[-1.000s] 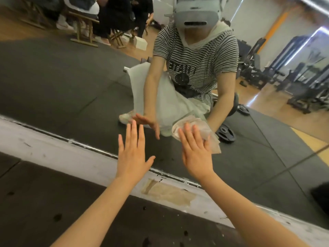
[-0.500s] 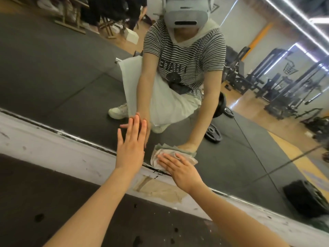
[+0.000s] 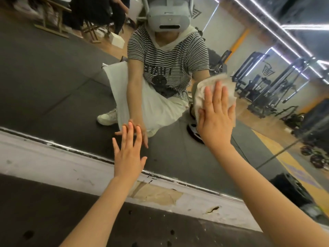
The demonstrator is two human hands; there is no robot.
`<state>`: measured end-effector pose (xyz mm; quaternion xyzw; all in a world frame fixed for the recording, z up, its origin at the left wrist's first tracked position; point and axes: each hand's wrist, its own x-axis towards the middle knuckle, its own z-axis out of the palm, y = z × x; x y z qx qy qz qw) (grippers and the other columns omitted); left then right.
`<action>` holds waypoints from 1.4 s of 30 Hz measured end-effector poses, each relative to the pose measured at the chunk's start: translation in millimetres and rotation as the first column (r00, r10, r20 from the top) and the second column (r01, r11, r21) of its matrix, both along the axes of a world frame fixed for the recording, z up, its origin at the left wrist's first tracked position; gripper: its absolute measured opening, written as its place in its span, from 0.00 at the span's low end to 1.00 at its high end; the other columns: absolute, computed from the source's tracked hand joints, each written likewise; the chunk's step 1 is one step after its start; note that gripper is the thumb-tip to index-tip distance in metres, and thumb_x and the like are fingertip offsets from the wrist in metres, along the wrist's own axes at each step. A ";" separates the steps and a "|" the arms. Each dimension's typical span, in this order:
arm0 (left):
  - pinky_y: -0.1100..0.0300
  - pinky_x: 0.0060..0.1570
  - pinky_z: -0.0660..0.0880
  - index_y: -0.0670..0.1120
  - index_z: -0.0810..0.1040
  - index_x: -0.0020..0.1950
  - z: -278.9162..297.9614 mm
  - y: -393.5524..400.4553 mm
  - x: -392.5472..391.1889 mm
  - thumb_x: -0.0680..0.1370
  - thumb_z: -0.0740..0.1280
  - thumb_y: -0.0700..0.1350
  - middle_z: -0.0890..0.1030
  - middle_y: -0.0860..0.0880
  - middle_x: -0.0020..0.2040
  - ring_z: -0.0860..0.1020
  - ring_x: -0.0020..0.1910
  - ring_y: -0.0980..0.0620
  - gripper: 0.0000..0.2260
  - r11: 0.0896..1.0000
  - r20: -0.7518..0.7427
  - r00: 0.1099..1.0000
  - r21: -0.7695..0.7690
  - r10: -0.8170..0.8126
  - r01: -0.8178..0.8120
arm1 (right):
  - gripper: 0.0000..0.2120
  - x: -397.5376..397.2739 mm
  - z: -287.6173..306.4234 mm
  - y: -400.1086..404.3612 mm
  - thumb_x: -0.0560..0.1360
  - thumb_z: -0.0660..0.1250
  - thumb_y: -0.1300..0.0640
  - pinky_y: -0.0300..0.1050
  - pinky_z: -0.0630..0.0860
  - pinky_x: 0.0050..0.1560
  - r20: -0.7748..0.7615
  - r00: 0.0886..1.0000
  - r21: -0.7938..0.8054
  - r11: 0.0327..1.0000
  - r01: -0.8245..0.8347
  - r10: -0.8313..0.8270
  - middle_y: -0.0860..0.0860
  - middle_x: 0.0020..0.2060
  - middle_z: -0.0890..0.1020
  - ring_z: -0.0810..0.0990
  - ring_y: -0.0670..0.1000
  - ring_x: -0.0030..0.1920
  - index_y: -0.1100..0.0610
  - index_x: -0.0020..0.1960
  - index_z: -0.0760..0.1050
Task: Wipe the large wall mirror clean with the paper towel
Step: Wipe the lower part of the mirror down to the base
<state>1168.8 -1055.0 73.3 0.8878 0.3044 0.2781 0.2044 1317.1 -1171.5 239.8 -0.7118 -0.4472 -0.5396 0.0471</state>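
The large wall mirror (image 3: 53,90) fills the upper part of the view, its metal bottom edge running just above a white baseboard. My right hand (image 3: 216,114) presses a crumpled, greyish-white paper towel (image 3: 204,90) flat against the glass, fingers straight and pointing up. My left hand (image 3: 129,154) lies flat on the lower glass with fingers spread, touching its own reflection. The mirror reflects a crouching person in a striped shirt.
The white baseboard (image 3: 44,166) below the mirror has a chipped tan patch (image 3: 156,195). Dark rubber floor (image 3: 44,216) lies in front of it. Reflected in the glass are weight plates, gym machines at right and chairs with seated people at top left.
My right hand swept the paper towel from the mirror's bottom edge up and to the right across the glass. My left hand stayed pressed on the lower glass.
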 end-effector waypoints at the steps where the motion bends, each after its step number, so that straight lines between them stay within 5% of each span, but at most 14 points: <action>1: 0.40 0.70 0.42 0.47 0.37 0.75 0.2 0.8 -0.8 0.73 0.73 0.53 0.32 0.44 0.74 0.35 0.74 0.44 0.48 1.000 0.008 1.000 0.017 0.008 -0.008 | 0.24 -1.2 2.4 3.7 0.81 0.57 0.55 0.61 0.60 0.68 -0.027 0.999 0.023 0.999 -0.025 0.025 0.63 0.74 0.64 0.56 0.59 0.74 0.61 0.75 0.61; 4: 0.35 0.67 0.53 0.44 0.56 0.78 -4.6 1.9 -3.0 0.65 0.81 0.47 0.51 0.40 0.78 0.53 0.76 0.39 0.49 0.991 0.148 0.988 0.117 0.050 -0.068 | 0.24 -0.1 -2.5 8.9 0.83 0.54 0.54 0.54 0.56 0.71 -0.104 0.989 0.038 0.994 -0.099 0.103 0.64 0.75 0.61 0.50 0.56 0.77 0.62 0.75 0.60; 6: 0.34 0.67 0.54 0.45 0.58 0.77 -4.9 5.6 -3.8 0.64 0.81 0.46 0.57 0.38 0.77 0.57 0.75 0.39 0.47 0.975 0.236 0.969 0.191 0.069 -0.116 | 0.23 1.9 -6.8 10.7 0.83 0.51 0.52 0.48 0.49 0.74 -0.130 0.983 0.049 0.991 -0.127 0.133 0.64 0.75 0.60 0.46 0.52 0.77 0.62 0.75 0.59; 10: 0.34 0.68 0.48 0.45 0.48 0.79 10.2 33.6 -2.1 0.62 0.81 0.52 0.50 0.35 0.77 0.46 0.76 0.38 0.56 0.967 0.285 0.942 0.124 0.179 -0.221 | 0.25 -0.9 -27.8 11.8 0.83 0.52 0.48 0.40 0.42 0.74 -0.137 0.975 0.011 0.985 -0.174 0.174 0.63 0.74 0.60 0.43 0.52 0.77 0.61 0.75 0.58; 12: 0.33 0.68 0.44 0.50 0.38 0.79 13.9 44.2 -1.7 0.62 0.81 0.54 0.41 0.37 0.78 0.38 0.75 0.41 0.61 0.982 0.220 0.963 0.079 0.153 -0.174 | 0.25 -0.2 -60.9 8.6 0.82 0.51 0.46 0.47 0.48 0.74 -0.136 0.974 -0.115 0.974 -0.197 0.181 0.59 0.75 0.57 0.41 0.51 0.78 0.59 0.74 0.58; 15: 0.36 0.69 0.37 0.55 0.25 0.72 14.7 46.6 -2.4 0.65 0.79 0.55 0.27 0.44 0.72 0.23 0.70 0.47 0.63 0.994 0.134 0.986 0.029 0.103 -0.108 | 0.24 1.7 -128.6 -1.4 0.79 0.54 0.49 0.57 0.60 0.67 -0.145 0.974 -0.338 0.917 -0.212 0.172 0.50 0.79 0.49 0.50 0.52 0.76 0.55 0.73 0.59; 17: 0.38 0.68 0.34 0.57 0.21 0.70 15.9 46.9 -3.6 0.67 0.78 0.55 0.22 0.47 0.69 0.18 0.67 0.49 0.63 0.996 0.108 0.990 0.016 0.088 -0.091 | 0.26 4.3 -169.4 -7.2 0.78 0.53 0.50 0.57 0.62 0.68 -0.139 0.978 -0.458 0.866 -0.202 0.155 0.48 0.78 0.53 0.52 0.52 0.76 0.53 0.74 0.58; 20: 0.39 0.68 0.33 0.57 0.24 0.72 16.8 48.3 -5.8 0.67 0.78 0.54 0.25 0.46 0.71 0.21 0.68 0.50 0.61 0.997 0.123 0.989 0.010 0.080 -0.082 | 0.27 5.3 -208.7 -11.0 0.80 0.49 0.49 0.53 0.44 0.75 -0.098 0.984 -0.578 0.796 -0.178 0.149 0.47 0.76 0.60 0.43 0.49 0.78 0.52 0.78 0.51; 24: 0.39 0.69 0.35 0.56 0.31 0.75 17.6 46.3 -6.2 0.66 0.78 0.52 0.30 0.44 0.72 0.29 0.72 0.45 0.59 0.996 0.145 0.986 0.015 0.084 -0.087 | 0.36 5.9 -231.9 -10.8 0.76 0.52 0.54 0.48 0.50 0.71 -0.111 0.983 -0.717 0.673 -0.182 0.148 0.48 0.75 0.58 0.50 0.46 0.75 0.55 0.80 0.41; 30: 0.39 0.69 0.34 0.57 0.27 0.72 18.7 45.3 -3.4 0.67 0.78 0.51 0.29 0.45 0.73 0.26 0.71 0.48 0.61 0.995 0.154 0.983 -0.006 0.101 -0.102 | 0.38 6.6 -218.2 -14.8 0.73 0.51 0.57 0.46 0.36 0.75 -0.048 0.987 -0.766 0.629 -0.133 0.150 0.46 0.74 0.59 0.54 0.47 0.75 0.56 0.79 0.37; 35: 0.39 0.69 0.34 0.57 0.25 0.72 18.5 43.9 -3.7 0.66 0.79 0.50 0.27 0.47 0.72 0.22 0.69 0.50 0.63 0.993 0.156 0.981 -0.032 0.116 -0.112 | 0.39 13.2 -168.9 -19.5 0.71 0.51 0.59 0.49 0.35 0.76 0.064 0.993 -0.627 0.778 -0.038 0.101 0.46 0.78 0.51 0.42 0.48 0.78 0.52 0.79 0.40; 38: 0.39 0.69 0.34 0.57 0.20 0.70 22.0 42.2 -3.5 0.67 0.79 0.50 0.18 0.50 0.68 0.17 0.66 0.49 0.64 0.992 0.116 0.986 -0.045 0.121 -0.117 | 0.41 15.1 -125.3 -13.9 0.70 0.54 0.60 0.48 0.42 0.75 0.014 0.991 -0.469 0.876 -0.109 0.131 0.45 0.78 0.40 0.41 0.47 0.78 0.50 0.79 0.41; 42: 0.39 0.69 0.34 0.58 0.20 0.70 23.1 42.1 -2.7 0.66 0.79 0.50 0.16 0.53 0.67 0.18 0.66 0.49 0.65 0.992 0.127 0.984 -0.047 0.124 -0.119 | 0.35 6.8 -66.7 7.8 0.73 0.56 0.62 0.52 0.50 0.72 -0.041 0.984 -0.216 0.960 -0.179 0.174 0.45 0.79 0.41 0.41 0.46 0.78 0.49 0.78 0.49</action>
